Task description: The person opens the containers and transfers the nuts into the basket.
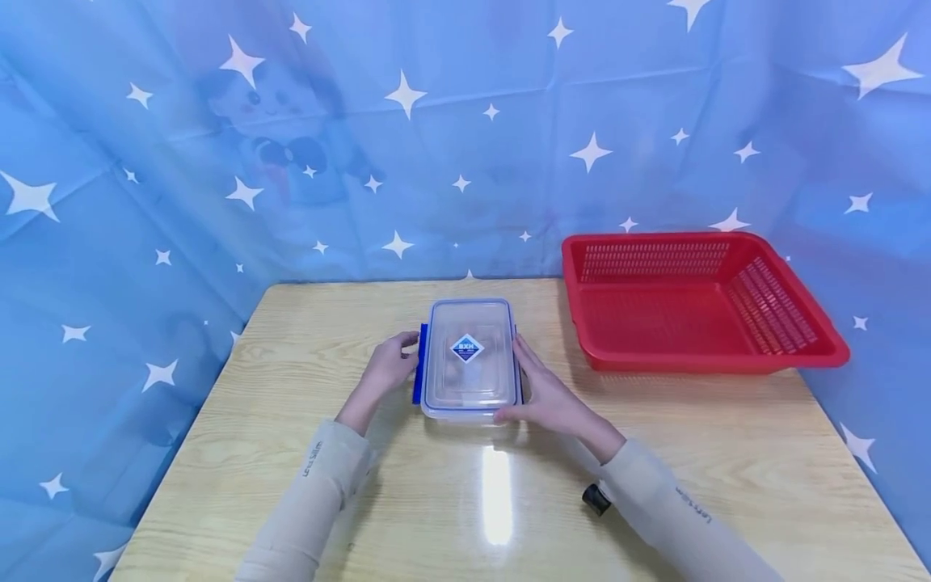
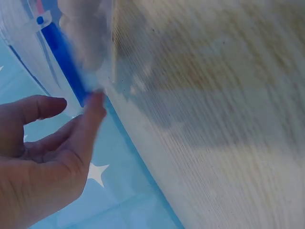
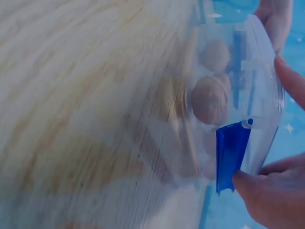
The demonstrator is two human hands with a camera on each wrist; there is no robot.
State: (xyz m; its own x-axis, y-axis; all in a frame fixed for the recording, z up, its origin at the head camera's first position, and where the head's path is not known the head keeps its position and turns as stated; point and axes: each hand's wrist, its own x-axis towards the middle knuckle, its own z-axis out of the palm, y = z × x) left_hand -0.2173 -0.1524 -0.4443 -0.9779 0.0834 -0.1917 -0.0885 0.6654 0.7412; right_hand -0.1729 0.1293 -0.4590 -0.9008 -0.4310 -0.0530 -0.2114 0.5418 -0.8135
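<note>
A clear plastic food container (image 1: 469, 380) with a blue-rimmed lid and a diamond-shaped label lies on the table between both hands. Through its wall, several round tan things like walnuts (image 3: 209, 100) show in the right wrist view. Its left latch (image 1: 419, 364) is blue and sticks outward. My left hand (image 1: 389, 364) is beside this latch, a fingertip at its end, with thumb and fingers apart. My right hand (image 1: 553, 398) holds the container's right side, its thumb at the near corner and fingers along the edge. Another blue latch (image 3: 231, 155) hangs down by a fingertip.
A red plastic basket (image 1: 655, 319) with perforated walls stands at the back right of the wooden table (image 1: 240, 477). Behind is a blue curtain (image 1: 465, 145) with white stars. A small black object (image 1: 596, 499) shows by the right sleeve.
</note>
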